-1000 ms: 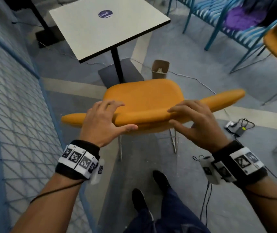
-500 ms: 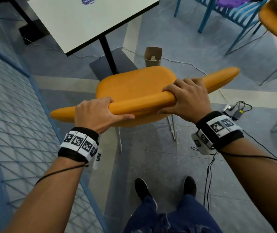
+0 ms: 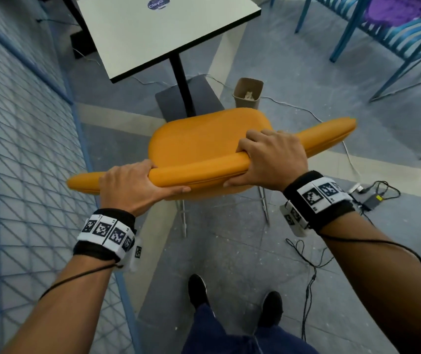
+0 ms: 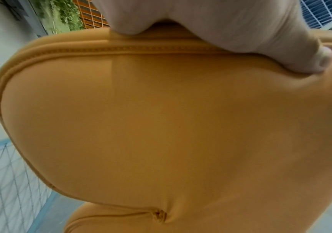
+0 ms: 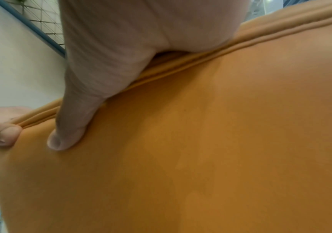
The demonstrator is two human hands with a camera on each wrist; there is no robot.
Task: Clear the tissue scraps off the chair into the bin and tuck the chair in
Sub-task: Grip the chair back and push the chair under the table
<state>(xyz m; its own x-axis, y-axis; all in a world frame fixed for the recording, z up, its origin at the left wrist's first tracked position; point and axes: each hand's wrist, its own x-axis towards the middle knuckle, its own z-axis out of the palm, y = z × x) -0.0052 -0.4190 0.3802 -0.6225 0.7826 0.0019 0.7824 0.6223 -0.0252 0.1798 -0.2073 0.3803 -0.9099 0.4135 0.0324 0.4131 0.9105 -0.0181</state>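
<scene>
An orange padded chair [image 3: 204,139] stands in front of me, facing the white table [image 3: 158,29]. My left hand [image 3: 132,185] grips the top rim of its backrest on the left, thumb pressed on the rear face. My right hand [image 3: 270,159] grips the same rim further right, fingers curled over the front. Both wrist views are filled by the orange backrest [image 4: 161,126] [image 5: 201,141] with a thumb lying on it. The seat shows no scraps. A small brown bin [image 3: 247,93] stands on the floor beyond the chair, with pale tissue inside.
The table's black post and base plate [image 3: 186,98] sit just ahead of the seat. A blue mesh fence [image 3: 25,175] runs along the left. Cables and a charger [image 3: 370,198] lie on the floor at right. Blue chairs [image 3: 383,34] stand at back right.
Both hands came down from hovering over the backrest and closed round its top rim. The chair now sits nearer the table's post.
</scene>
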